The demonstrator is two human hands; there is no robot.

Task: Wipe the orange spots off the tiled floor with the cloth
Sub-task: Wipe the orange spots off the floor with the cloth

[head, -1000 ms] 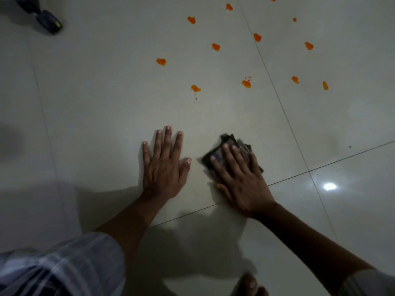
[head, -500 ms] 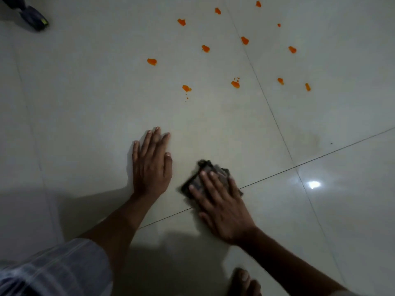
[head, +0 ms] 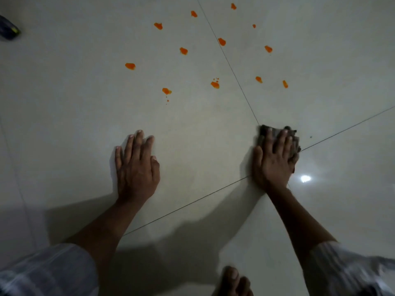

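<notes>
Two hands on the floor, cloth under the right one

We see the left hand [head: 136, 167] flat on the tiled floor [head: 64, 124], fingers straight; orange spots [head: 183, 51] lie beyond; the right hand [head: 273, 161] presses straight fingers on the cloth [head: 295, 144] at the tile joint.

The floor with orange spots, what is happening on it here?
A person kneels on the tiled floor. The right hand presses a dark cloth flat where the tile lines cross; the left hand rests flat on the tile. The orange spots lie farther ahead, not yet wiped.
</notes>
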